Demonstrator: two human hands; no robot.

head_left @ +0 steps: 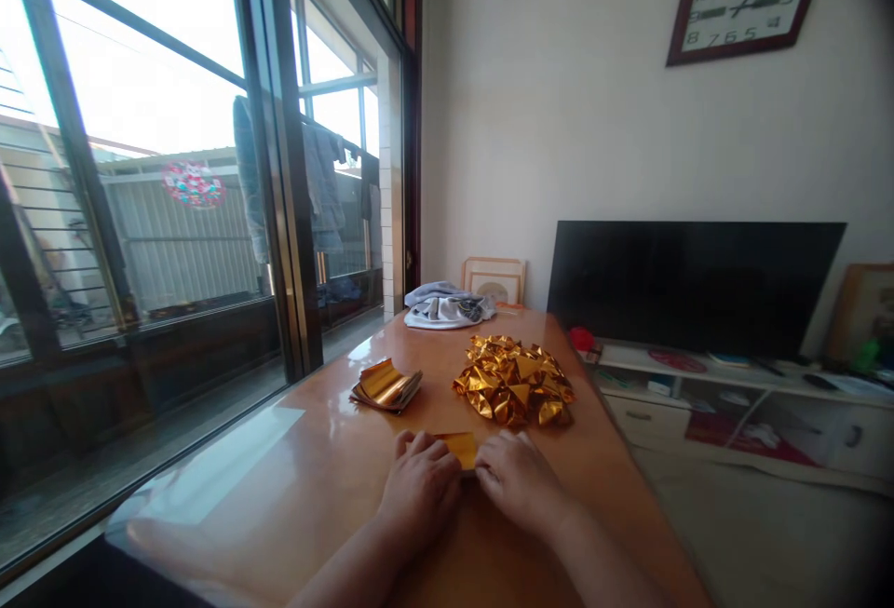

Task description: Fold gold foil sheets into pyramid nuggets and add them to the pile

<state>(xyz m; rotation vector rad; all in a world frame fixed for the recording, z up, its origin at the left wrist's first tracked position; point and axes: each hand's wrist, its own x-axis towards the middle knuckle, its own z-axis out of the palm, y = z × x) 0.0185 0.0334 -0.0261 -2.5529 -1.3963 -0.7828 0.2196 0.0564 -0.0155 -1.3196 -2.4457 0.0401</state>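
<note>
A sheet of gold foil paper (pixel 457 449) lies low over the near part of the table, between my two hands. My left hand (pixel 426 473) has its curled fingers on the sheet's left side. On the right edge, my right hand (pixel 513 478) pinches the paper with bent fingers. Part of the sheet is hidden under both hands. Beyond my left hand rests a stack of gold foil paper (pixel 386 386), its top sheets curling up. A heap of folded gold foil pieces (pixel 515 382) sits past my right hand.
The glossy wooden table (pixel 335 506) runs away from me beside a large window (pixel 168 170). Bundled cloth (pixel 447 304) and picture frames (pixel 513 277) are at its far end. To the right, a television (pixel 691 287) stands on a low cabinet (pixel 646 417).
</note>
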